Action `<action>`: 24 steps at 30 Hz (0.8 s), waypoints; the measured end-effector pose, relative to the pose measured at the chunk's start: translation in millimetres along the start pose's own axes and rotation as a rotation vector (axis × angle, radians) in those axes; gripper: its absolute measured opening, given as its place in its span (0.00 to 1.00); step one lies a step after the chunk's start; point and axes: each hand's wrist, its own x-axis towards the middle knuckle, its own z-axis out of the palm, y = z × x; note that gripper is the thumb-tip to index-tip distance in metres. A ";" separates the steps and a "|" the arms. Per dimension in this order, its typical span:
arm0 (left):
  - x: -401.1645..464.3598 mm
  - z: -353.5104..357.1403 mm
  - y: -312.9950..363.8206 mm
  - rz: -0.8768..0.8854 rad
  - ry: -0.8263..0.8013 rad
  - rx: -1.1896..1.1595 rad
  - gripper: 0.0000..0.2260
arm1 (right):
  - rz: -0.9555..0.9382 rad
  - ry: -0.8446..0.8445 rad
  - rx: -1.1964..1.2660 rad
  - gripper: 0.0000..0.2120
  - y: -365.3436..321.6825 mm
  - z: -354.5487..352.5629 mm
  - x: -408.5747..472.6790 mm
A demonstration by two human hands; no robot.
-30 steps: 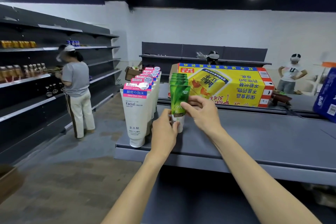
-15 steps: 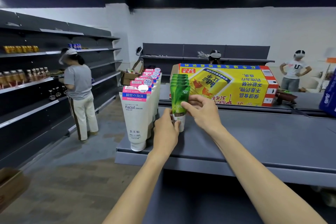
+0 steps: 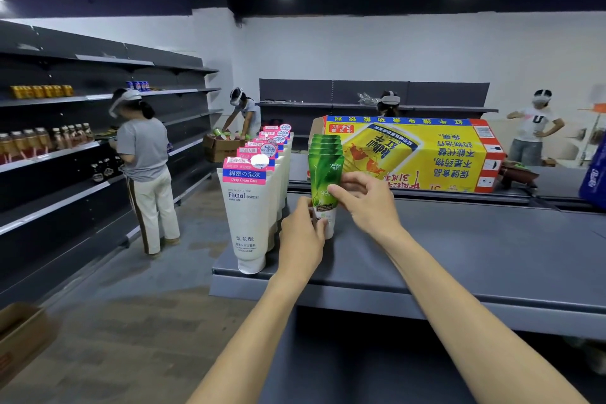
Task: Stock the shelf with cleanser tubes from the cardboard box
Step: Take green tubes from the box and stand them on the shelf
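From the head camera, I had both hands on the front green tube, which stood cap-down at the head of a short row of green tubes on the grey shelf. My right hand pinched its upper body from the right side, thumb across the printed face and fingers curled behind, while my left hand held the white cap end low down, fingertips wrapped around the base. The tube stood upright, touching the one behind it. Just to the left ran a longer row of white cleanser tubes, also cap-down, close beside the green row but not touching it as far as I could tell. Behind both rows lay a yellow carton on its side. A brown cardboard box showed at the lower left on the floor, its contents out of sight. I judged the tube light and soft in the body, apt to dent if squeezed hard, with a slick printed skin; the stiff cap and the flat crimped top looked like the surest places to take hold, and the narrow cap base would tip easily if nudged. Several people worked at the far shelves.
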 end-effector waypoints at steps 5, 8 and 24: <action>-3.4 -1.9 3.9 -0.006 -0.016 -0.001 0.10 | 0.032 0.001 -0.003 0.07 -3.0 0.0 -1.8; -3.1 -2.2 3.9 -0.017 -0.011 -0.007 0.10 | 0.051 0.015 -0.008 0.07 -3.2 1.0 -1.5; -43.9 -32.6 37.4 0.129 0.082 -0.094 0.17 | 0.152 0.041 -0.060 0.17 -23.3 -26.9 -33.8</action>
